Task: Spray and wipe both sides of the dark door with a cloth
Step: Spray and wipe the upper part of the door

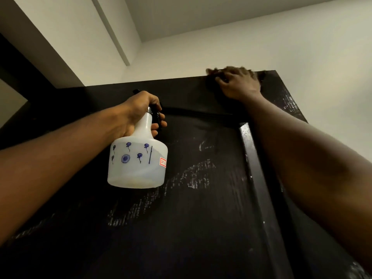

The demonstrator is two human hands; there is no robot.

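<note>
The dark door (191, 218) fills the lower view, seen from below, with wet pale streaks across its panel. My left hand (141, 115) grips the neck and trigger of a white spray bottle (138, 164) printed with blue flowers, held in front of the door's upper panel. My right hand (239, 83) is raised to the door's top edge near its right corner and presses a dark cloth (214, 74) there. The cloth is mostly hidden under the fingers and blends with the door.
White wall (302, 47) and ceiling (181, 15) rise above the door. A dark frame (18, 71) runs along the left. A raised moulding strip (259, 188) runs down the door's right side.
</note>
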